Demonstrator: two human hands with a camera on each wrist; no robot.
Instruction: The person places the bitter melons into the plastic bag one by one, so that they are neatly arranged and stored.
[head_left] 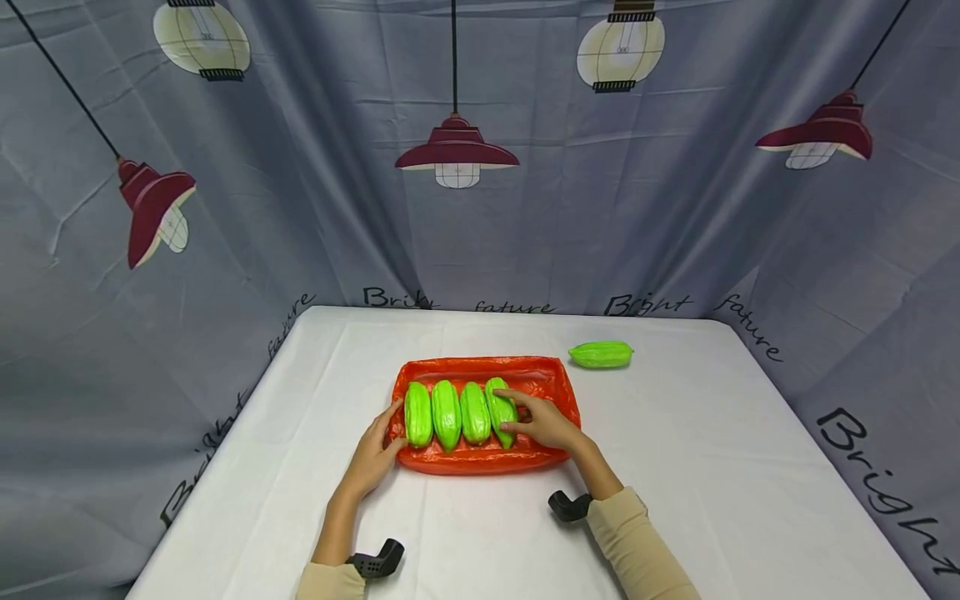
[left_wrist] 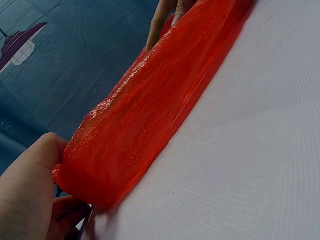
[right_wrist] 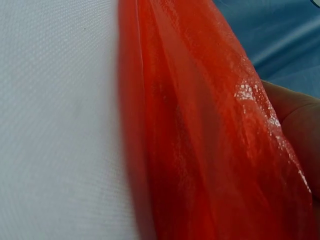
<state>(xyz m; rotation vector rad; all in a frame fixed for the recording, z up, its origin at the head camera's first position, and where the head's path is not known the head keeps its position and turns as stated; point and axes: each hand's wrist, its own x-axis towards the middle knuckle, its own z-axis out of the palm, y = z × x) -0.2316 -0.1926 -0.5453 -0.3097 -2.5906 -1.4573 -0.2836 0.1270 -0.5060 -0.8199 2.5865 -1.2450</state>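
Observation:
A red tray (head_left: pixel 480 463) with a glossy, crinkled surface lies on the table. Three green ridged gourds, the left one (head_left: pixel 418 414), the second (head_left: pixel 447 415) and the third (head_left: pixel 475 413), lie side by side in it. My left hand (head_left: pixel 372 454) grips the tray's left end, its thumb at the near corner. With thumb and fingers, my right hand (head_left: pixel 546 422) pinches the rightmost gourd (head_left: pixel 498 406) in the row, which tilts slightly. In the right wrist view the tray wall (right_wrist: pixel 200 125) hides the gourds and most of the hand.
Another green gourd (head_left: pixel 602 354) lies on the white table (head_left: pixel 712 467), beyond the tray's far right corner. A grey curtain (head_left: pixel 480 242) printed with lamps hangs behind the table. Black wrist devices, left (head_left: pixel 378 559) and right (head_left: pixel 569 506), sit by the sleeves.

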